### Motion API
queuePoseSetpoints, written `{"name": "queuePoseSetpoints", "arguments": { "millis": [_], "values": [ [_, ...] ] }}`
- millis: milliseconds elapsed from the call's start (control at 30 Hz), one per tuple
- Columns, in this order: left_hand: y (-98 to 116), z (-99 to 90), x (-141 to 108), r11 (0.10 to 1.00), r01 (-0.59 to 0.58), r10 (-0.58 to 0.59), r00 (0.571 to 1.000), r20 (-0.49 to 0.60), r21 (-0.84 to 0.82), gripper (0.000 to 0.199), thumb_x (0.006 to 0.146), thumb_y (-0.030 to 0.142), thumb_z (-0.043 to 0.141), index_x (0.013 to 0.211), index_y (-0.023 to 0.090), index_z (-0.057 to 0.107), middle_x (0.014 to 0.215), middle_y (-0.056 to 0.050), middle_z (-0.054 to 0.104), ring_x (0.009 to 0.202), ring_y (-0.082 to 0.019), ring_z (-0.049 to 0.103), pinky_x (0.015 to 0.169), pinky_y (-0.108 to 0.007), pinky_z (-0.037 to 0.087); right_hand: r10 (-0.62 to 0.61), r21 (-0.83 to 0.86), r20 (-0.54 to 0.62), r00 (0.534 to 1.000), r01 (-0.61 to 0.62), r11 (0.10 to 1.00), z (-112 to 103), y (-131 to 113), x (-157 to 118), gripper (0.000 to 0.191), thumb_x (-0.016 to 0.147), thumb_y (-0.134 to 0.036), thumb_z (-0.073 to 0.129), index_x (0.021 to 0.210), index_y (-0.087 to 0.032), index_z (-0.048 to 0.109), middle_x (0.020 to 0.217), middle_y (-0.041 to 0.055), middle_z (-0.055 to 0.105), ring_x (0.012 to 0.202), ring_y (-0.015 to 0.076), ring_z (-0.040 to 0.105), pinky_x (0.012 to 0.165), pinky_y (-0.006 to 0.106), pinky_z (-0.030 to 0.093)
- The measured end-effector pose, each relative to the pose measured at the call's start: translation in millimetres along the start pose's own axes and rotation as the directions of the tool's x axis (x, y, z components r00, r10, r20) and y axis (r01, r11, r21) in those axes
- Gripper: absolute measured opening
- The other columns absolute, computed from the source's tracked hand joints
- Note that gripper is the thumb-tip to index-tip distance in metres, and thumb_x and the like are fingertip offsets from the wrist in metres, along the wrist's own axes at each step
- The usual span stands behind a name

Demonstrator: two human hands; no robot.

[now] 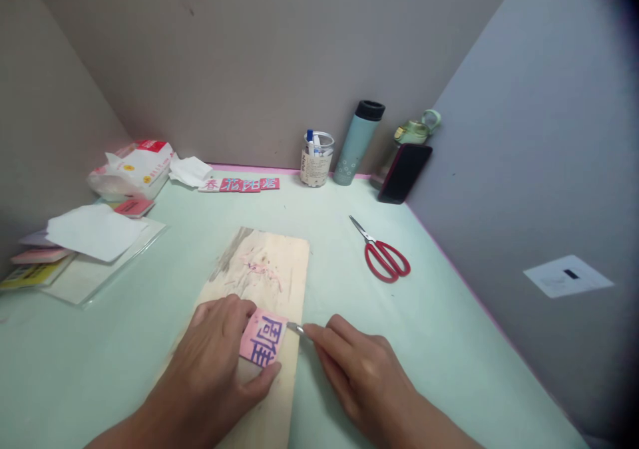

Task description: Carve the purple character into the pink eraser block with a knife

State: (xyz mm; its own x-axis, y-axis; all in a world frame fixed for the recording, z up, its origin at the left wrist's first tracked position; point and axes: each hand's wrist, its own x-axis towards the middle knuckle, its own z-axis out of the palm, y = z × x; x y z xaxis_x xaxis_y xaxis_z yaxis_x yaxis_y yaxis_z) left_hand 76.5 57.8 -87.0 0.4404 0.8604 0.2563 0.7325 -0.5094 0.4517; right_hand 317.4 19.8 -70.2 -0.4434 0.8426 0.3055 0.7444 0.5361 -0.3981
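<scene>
A pink square block [263,338] with a dark purple character on its face lies on a pale wooden board [292,263]. My left hand [214,356] grips the block by its edges, thumb at the lower side and fingers at the upper left. In my right hand [357,362] is a small carving knife [296,328], pinched close to its metal tip. That tip meets the block's right edge, near the upper corner; most of the handle is hidden in the hand. Pink shavings [262,269] and grey smears mark the board's far part.
Red-handled scissors [384,256] lie to the right. Along the back stand several carved blocks [239,185], a jar of pens [316,163], a blue tumbler [358,143], a green bottle [412,132] and a phone [404,174]. Papers [97,229] and a tissue pack [137,169] sit left.
</scene>
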Motion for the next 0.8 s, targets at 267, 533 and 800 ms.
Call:
{"name": "queuePoseSetpoints", "arguments": {
  "millis": [267,533,800],
  "values": [
    [2.5,-1.0,1.4,1.000,-0.003,0.003,1.000,-0.011,0.002,0.033,0.080,0.024,0.068,0.109,0.022,0.051,0.096,-0.007,0.058,0.091,-0.031,0.056,0.081,-0.046,0.046,-0.022,-0.069,-0.012,1.000,0.021,0.997,2.9,0.9,2.5,0.037,0.098,-0.005,0.038,0.123,-0.014,0.064,0.078,0.0038,0.059,0.054,0.0162,0.054,0.047,0.029,0.038],
    [3.0,-2.9,0.9,1.000,0.024,-0.024,1.000,-0.017,-0.019,0.029,0.081,0.027,0.067,0.105,0.022,0.054,0.094,-0.006,0.060,0.090,-0.031,0.057,0.078,-0.044,0.046,0.031,-0.061,0.028,0.999,-0.029,0.998,3.8,-0.7,3.5,0.037,0.098,-0.006,0.038,0.121,-0.016,0.065,0.080,0.0036,0.061,0.055,0.0155,0.055,0.049,0.029,0.037],
    [5.6,-2.3,3.9,0.999,0.034,-0.034,0.999,-0.004,0.006,0.024,0.083,0.029,0.064,0.102,0.023,0.052,0.091,-0.006,0.058,0.087,-0.030,0.056,0.076,-0.043,0.045,0.073,-0.063,0.035,0.997,-0.071,0.995,4.7,-2.6,8.0,0.032,0.099,-0.009,0.038,0.111,-0.018,0.066,0.080,0.0030,0.060,0.052,0.0133,0.049,0.049,0.028,0.029]
  ]
}}
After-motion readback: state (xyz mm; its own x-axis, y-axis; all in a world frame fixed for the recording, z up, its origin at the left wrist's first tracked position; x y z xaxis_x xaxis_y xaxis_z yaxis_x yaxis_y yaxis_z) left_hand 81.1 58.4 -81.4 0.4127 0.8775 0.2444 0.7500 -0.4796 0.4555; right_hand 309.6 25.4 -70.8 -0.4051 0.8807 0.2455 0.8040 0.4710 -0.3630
